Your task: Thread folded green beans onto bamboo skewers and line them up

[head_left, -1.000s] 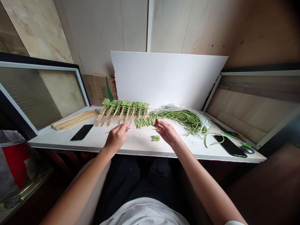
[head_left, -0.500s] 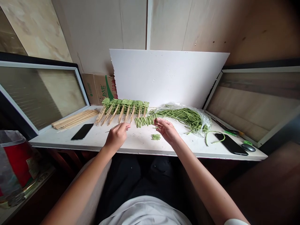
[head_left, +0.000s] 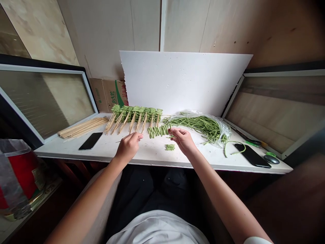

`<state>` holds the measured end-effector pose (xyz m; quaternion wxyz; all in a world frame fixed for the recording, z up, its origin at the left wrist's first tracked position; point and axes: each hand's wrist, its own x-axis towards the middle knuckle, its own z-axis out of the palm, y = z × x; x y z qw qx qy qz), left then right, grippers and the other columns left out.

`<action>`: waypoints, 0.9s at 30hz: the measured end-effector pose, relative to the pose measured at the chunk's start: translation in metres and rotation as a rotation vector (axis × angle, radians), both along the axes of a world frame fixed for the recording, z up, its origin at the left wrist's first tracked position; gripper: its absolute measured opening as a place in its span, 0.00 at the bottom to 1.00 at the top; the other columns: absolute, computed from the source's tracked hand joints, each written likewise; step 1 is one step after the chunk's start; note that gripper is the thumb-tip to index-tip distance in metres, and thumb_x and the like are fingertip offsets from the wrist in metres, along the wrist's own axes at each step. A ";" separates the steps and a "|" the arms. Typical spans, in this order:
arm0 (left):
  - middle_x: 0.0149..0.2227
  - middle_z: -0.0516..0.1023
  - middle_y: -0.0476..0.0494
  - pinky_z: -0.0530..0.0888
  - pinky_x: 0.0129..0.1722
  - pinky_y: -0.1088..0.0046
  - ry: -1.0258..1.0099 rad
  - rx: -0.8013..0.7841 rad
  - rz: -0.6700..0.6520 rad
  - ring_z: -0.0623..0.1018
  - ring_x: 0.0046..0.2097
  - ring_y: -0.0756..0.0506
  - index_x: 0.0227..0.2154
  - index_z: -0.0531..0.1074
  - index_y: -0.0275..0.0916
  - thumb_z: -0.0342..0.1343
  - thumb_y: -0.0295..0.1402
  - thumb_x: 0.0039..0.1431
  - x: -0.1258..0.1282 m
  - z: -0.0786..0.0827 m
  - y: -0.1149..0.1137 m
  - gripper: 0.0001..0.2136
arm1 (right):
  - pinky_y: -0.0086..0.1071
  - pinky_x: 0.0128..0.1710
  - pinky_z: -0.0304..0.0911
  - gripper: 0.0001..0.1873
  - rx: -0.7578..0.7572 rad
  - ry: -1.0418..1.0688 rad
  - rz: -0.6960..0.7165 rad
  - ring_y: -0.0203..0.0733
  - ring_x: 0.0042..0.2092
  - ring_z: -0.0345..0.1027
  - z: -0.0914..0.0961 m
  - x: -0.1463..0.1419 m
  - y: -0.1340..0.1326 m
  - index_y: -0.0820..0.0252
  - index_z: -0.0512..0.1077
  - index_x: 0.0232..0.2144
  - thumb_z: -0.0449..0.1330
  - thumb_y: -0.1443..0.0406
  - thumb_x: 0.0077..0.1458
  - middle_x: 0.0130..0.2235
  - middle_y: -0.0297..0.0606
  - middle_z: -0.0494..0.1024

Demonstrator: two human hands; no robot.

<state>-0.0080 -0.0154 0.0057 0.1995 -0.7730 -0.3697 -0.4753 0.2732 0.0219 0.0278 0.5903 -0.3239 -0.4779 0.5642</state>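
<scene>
Between my hands hangs a row of short green bean pieces [head_left: 157, 131], threaded side by side on a thin skewer that is mostly hidden. My left hand [head_left: 128, 145] is closed on the skewer's left end, left of the row. At the right end, my right hand [head_left: 182, 138] pinches a bean piece against the row. Below it on the table lies a small group of cut bean pieces [head_left: 170, 147]. Behind my hands, finished bean skewers [head_left: 137, 113] are stacked with their bare stick ends pointing toward me.
Long green beans [head_left: 200, 124] spill from a clear plastic bag [head_left: 225, 130] at the right. Bare wooden skewers [head_left: 82, 127] lie left, beside a phone [head_left: 90, 141]. Another phone [head_left: 251, 156] and a computer mouse [head_left: 271, 159] sit near the right edge. A white board [head_left: 185, 83] stands behind.
The whole view has shifted slightly. Both hands keep nearly the same hold on the skewer and bean piece; the bean row looks a little more tilted.
</scene>
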 end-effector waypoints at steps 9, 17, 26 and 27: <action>0.34 0.84 0.45 0.82 0.36 0.72 -0.002 0.012 0.004 0.86 0.36 0.45 0.39 0.75 0.37 0.45 0.10 0.51 0.002 0.001 -0.001 0.21 | 0.32 0.32 0.71 0.18 0.019 0.006 -0.008 0.44 0.40 0.77 -0.004 -0.001 0.003 0.57 0.85 0.30 0.79 0.52 0.42 0.38 0.42 0.85; 0.34 0.84 0.44 0.82 0.34 0.71 0.011 0.040 0.017 0.85 0.35 0.44 0.39 0.75 0.37 0.45 0.09 0.50 0.001 0.002 -0.002 0.21 | 0.33 0.32 0.73 0.17 0.108 -0.072 -0.041 0.43 0.38 0.76 -0.004 -0.001 0.001 0.56 0.85 0.29 0.79 0.52 0.43 0.37 0.40 0.85; 0.34 0.85 0.45 0.82 0.34 0.72 0.023 0.076 0.026 0.85 0.35 0.45 0.38 0.74 0.37 0.45 0.10 0.51 0.004 0.002 -0.003 0.20 | 0.32 0.31 0.73 0.18 0.055 -0.039 -0.043 0.40 0.35 0.74 -0.007 -0.004 0.000 0.57 0.84 0.28 0.80 0.52 0.40 0.37 0.39 0.83; 0.34 0.84 0.45 0.82 0.34 0.72 0.023 0.079 0.029 0.85 0.35 0.45 0.38 0.74 0.37 0.45 0.10 0.51 0.004 0.002 -0.004 0.20 | 0.32 0.31 0.74 0.18 0.054 -0.042 -0.042 0.40 0.35 0.73 -0.007 -0.005 0.000 0.57 0.84 0.28 0.80 0.52 0.40 0.37 0.39 0.83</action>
